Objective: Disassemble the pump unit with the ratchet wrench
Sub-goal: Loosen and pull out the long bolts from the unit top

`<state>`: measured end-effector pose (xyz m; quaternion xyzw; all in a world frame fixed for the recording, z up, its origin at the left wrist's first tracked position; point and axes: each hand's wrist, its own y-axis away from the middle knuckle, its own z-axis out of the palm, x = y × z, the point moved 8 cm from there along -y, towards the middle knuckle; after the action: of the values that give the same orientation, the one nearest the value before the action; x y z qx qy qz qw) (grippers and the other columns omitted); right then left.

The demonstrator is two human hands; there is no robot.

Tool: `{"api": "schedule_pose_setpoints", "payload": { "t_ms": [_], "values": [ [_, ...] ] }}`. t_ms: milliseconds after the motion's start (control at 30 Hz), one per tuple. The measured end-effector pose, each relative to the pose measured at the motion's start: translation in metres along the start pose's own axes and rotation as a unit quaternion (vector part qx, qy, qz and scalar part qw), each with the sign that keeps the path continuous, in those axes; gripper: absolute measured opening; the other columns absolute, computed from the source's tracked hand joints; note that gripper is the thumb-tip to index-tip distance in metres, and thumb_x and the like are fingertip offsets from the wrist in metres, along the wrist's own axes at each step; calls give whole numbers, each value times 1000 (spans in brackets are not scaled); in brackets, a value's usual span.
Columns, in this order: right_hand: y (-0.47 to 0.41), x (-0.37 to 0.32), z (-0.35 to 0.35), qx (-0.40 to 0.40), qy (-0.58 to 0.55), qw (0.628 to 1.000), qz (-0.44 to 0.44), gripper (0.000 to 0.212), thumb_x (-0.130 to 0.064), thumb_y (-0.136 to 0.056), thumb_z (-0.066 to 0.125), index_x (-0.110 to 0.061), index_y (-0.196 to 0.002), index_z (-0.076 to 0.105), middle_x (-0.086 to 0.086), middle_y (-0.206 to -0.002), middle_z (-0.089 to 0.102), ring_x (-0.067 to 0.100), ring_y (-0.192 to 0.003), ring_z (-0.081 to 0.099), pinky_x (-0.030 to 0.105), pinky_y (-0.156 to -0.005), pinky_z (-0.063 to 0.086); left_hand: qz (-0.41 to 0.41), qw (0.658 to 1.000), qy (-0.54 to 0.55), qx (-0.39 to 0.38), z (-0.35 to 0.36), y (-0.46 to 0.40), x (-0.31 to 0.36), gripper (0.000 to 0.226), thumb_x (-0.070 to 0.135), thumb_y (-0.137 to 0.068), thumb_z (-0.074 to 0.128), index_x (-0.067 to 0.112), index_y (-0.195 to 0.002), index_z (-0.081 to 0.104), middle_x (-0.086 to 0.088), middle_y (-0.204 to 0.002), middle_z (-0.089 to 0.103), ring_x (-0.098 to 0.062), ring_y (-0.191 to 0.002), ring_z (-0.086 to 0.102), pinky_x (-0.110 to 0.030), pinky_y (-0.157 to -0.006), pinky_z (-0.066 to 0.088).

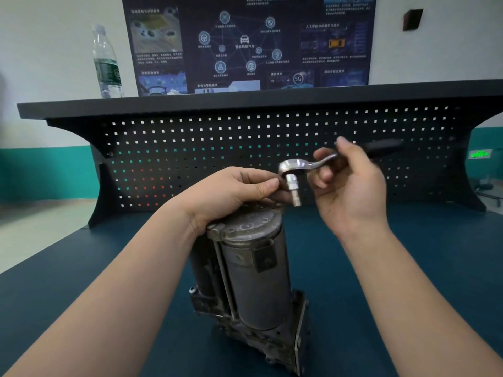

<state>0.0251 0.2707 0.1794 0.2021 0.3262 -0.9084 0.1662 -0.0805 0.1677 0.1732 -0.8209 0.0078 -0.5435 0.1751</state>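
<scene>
Standing upright on the dark bench mat directly beneath both hands, the pump unit (250, 270) is presenting its grey end cap just under the socket (295, 190), its long axis running vertically. The right hand (351, 186) is gripping the ratchet wrench (302, 165) by the shank near the handle, fingers curled around it, head pointing left with the socket hanging down. The left hand (234, 191), nearer the cap, is resting on its top edge, thumb and fingers pinched beside the socket; whether they are touching it is unclear. Beyond the hands a pegboard (245, 148) is rising, with a water bottle (106, 63) on the shelf above left; nothing is blocking the drop onto the cap.
</scene>
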Motion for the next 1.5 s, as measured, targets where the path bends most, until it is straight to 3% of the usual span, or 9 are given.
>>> {"api": "schedule_pose_setpoints", "payload": {
  "t_ms": [133, 367, 467, 533, 700, 933, 1100, 1300, 1500],
  "values": [
    [-3, 22, -20, 87, -68, 989, 95, 26, -7, -95, 45, -9, -69, 44, 5, -54, 58, 7, -35, 35, 17, -35, 28, 10, 1000, -7, -6, -1, 3, 2, 24, 37, -80, 61, 24, -90, 77, -2, -95, 76, -9, -92, 70, -18, -80, 53],
    [0, 10, -8, 54, -148, 986, 50, 26, -8, -95, 42, -9, -70, 48, 9, -62, 62, 13, -45, 48, 21, -43, 39, -32, 996, -10, 81, -13, -10, -6, 53, 64, -80, 47, 18, -83, 72, -5, -90, 75, -17, -87, 71, -26, -79, 51],
    [3, 6, -2, 27, -105, 994, 28, 38, -8, -95, 43, -10, -60, 59, 9, -63, 64, 13, -47, 49, 22, -44, 40, -53, 996, -14, 73, -12, -13, -9, 64, 75, -75, 41, 21, -83, 75, -7, -94, 75, -19, -86, 71, -31, -84, 47],
    [4, 3, 1, 9, -64, 998, 5, 32, -7, -96, 42, -10, -68, 57, 9, -64, 65, 14, -48, 50, 22, -46, 41, -56, 997, -15, 56, -8, -13, -9, 69, 79, -71, 43, 20, -88, 75, -9, -97, 75, -19, -91, 71, -31, -86, 46],
    [2, 1, 4, -22, -22, 999, -11, 30, -5, -96, 40, -14, -71, 54, 9, -64, 66, 15, -47, 51, 23, -47, 41, -41, 998, -38, 27, -2, -11, -6, 56, 69, -82, 44, 24, -91, 78, -5, -101, 75, -14, -103, 68, -28, -92, 45],
    [0, -1, 10, -70, -3, 998, 1, 33, -5, -96, 40, -16, -70, 57, 9, -64, 66, 15, -49, 53, 23, -49, 43, -17, 1000, 2, -5, 2, -5, -2, 41, 50, -72, 66, 20, -99, 76, -6, -106, 73, -16, -106, 66, -26, -95, 49],
    [2, -1, 11, -63, -5, 998, 5, 26, -5, -96, 40, -14, -75, 52, 8, -63, 65, 15, -50, 52, 23, -49, 44, -9, 999, 31, -11, 4, -4, -1, 28, 30, -77, 65, 16, -100, 74, -6, -104, 74, -11, -97, 68, -18, -81, 52],
    [2, 1, 14, -73, 11, 997, 26, 52, -5, -95, 41, -21, -52, 64, 8, -62, 65, 15, -49, 50, 23, -49, 43, -12, 999, 50, -16, 6, -5, -2, 26, 17, -74, 65, 12, -99, 70, -5, -97, 75, -10, -93, 70, -17, -77, 52],
    [-2, -2, 18, -112, 78, 989, 54, 26, -8, -96, 39, -15, -75, 51, 7, -65, 67, 14, -47, 52, 22, -48, 43, -10, 1000, -7, 14, 2, -7, -1, 28, 12, -73, 68, 10, -100, 70, -1, -97, 75, -8, -91, 69, -17, -82, 52]
  ]
}}
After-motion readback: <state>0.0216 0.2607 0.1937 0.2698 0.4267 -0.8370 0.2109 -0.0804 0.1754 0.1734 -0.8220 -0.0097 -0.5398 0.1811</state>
